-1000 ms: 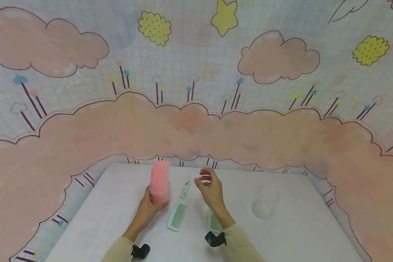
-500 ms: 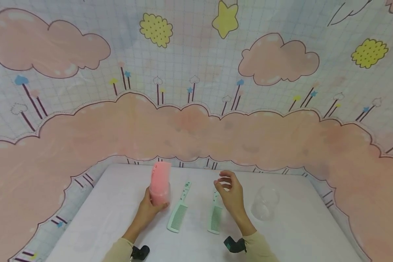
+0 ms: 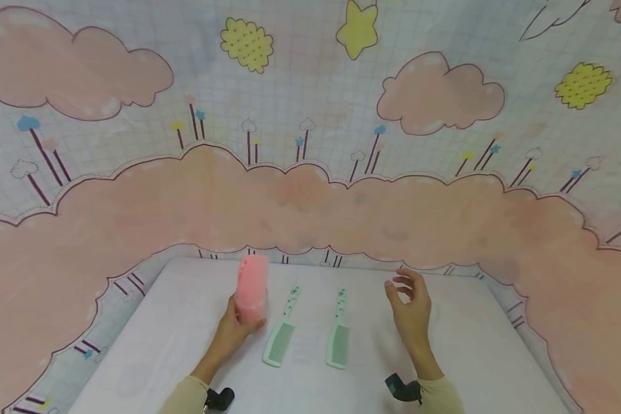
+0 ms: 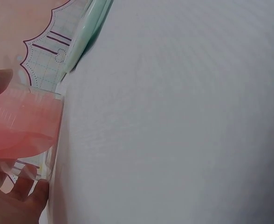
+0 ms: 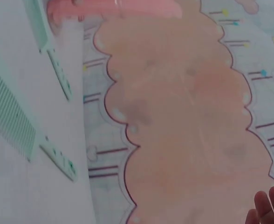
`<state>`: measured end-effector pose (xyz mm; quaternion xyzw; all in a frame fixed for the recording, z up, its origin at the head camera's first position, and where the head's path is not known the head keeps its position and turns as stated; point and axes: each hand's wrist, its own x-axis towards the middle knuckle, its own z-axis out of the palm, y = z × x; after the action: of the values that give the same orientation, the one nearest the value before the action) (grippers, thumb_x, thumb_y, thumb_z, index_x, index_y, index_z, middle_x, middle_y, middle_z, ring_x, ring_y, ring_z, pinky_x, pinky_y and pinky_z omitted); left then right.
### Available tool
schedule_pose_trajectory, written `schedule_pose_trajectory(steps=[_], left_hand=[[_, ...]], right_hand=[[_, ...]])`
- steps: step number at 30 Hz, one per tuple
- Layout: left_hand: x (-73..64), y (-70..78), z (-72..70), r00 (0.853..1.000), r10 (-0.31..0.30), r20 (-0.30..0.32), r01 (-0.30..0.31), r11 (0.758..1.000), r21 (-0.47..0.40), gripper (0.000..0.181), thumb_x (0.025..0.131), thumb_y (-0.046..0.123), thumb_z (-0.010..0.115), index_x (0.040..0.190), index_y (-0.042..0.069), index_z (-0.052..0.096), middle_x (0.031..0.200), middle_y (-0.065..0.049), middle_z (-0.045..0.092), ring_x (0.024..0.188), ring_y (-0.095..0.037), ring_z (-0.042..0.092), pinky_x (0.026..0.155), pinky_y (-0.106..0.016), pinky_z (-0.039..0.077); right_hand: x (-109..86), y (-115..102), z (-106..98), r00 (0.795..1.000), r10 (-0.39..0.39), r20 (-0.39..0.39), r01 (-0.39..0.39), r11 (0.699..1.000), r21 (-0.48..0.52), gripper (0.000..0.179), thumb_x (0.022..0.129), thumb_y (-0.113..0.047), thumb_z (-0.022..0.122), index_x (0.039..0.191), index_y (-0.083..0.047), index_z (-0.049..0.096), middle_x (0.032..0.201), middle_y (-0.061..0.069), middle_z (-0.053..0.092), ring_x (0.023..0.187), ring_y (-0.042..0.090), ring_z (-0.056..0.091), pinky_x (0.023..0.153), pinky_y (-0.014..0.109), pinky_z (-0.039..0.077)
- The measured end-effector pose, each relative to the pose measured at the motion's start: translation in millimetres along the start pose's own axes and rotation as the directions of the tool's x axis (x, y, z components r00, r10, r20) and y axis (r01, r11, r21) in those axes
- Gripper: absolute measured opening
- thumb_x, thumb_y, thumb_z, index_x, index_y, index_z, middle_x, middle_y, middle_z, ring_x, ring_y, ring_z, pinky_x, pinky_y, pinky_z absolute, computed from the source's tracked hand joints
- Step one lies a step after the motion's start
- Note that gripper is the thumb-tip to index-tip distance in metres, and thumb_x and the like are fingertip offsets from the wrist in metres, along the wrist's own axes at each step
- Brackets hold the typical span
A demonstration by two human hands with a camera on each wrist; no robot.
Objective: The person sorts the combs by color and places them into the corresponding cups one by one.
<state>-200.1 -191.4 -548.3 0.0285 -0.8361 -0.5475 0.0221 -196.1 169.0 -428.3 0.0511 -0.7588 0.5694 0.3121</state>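
My left hand (image 3: 235,323) grips a clear plastic cup (image 4: 56,109) from the side, its thumb and fingers on opposite walls. A pink, slightly curved, flat-looking object (image 3: 252,279) stands in that cup and sticks up well above the rim. To the cup's right lies a pale green comb (image 3: 279,342) with a patterned handle pointing away from me. A second, similar green comb (image 3: 338,345) lies right of it. My right hand (image 3: 410,305) hovers at the right with loosely bent fingers and nothing held. Its fingertips (image 5: 263,203) show at the right wrist view's lower corner.
The white tabletop (image 3: 364,368) ends at a far edge just beyond the hands. Behind it hangs a cloud-patterned backdrop (image 3: 310,213). The clear round item seen earlier at the right is hidden by my right hand and forearm.
My right hand has moved steadily to the right, from between the combs to the clear item's spot, uncovering the right comb. My left hand keeps the cup in place.
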Motion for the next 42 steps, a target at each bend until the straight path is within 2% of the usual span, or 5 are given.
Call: schedule_pose_trajectory(steps=[7,18,23,34,42], left_hand=[[1.0,0.2,-0.8,1.000,0.002,-0.006,-0.002,1.000,0.002,0.100,0.084,0.027,0.077,0.155,0.007,0.010,0.154,-0.025,0.034,0.142,-0.040,0.037,0.117,-0.056,0.031],[1.4,-1.3,1.5,1.000,0.003,-0.011,-0.003,1.000,0.007,0.102,0.084,0.028,0.078,0.156,0.006,0.010,0.154,-0.026,0.034,0.141,-0.041,0.038,0.116,-0.056,0.032],[1.8,-1.8,0.9,1.000,-0.002,-0.015,0.002,1.000,0.004,0.102,0.083,0.027,0.078,0.156,0.007,0.010,0.154,-0.025,0.034,0.142,-0.040,0.037,0.116,-0.055,0.032],[2.5,0.9,-3.1,1.000,-0.005,-0.015,0.005,1.000,0.001,0.103,0.083,0.029,0.078,0.156,0.007,0.009,0.156,-0.024,0.032,0.144,-0.040,0.035,0.118,-0.055,0.029],[2.2,0.2,-3.7,1.000,-0.016,-0.016,0.016,1.000,0.009,0.102,0.083,0.028,0.078,0.156,0.006,0.010,0.155,-0.026,0.032,0.144,-0.041,0.034,0.117,-0.055,0.031]], right_hand=[[7.8,36.0,-27.9,0.993,-0.081,-0.082,0.069,0.988,-0.135,0.036,0.085,0.002,0.071,0.120,0.002,0.060,0.130,0.015,0.057,0.117,-0.005,0.043,0.093,0.019,0.037],[11.7,54.9,-82.7,0.962,0.272,-0.039,-0.274,0.951,-0.140,0.068,0.090,-0.022,0.071,0.147,-0.009,0.037,0.151,0.011,0.035,0.143,0.031,0.029,0.122,0.052,0.020],[6.1,69.7,-88.5,0.945,0.327,0.024,-0.320,0.934,-0.161,0.076,0.090,-0.024,0.071,0.151,-0.009,0.028,0.156,0.014,0.032,0.146,0.035,0.028,0.122,0.055,0.020],[-7.2,98.7,-85.1,0.836,0.481,0.263,-0.481,0.874,-0.071,0.099,0.089,-0.020,0.072,0.158,-0.019,0.001,0.166,0.011,0.008,0.154,0.034,0.005,0.124,0.054,0.010],[-11.8,107.8,-79.0,0.771,0.551,0.320,-0.538,0.832,-0.137,0.107,0.089,-0.022,0.074,0.158,-0.021,-0.008,0.167,0.012,-0.002,0.153,0.038,0.001,0.123,0.057,0.010]])
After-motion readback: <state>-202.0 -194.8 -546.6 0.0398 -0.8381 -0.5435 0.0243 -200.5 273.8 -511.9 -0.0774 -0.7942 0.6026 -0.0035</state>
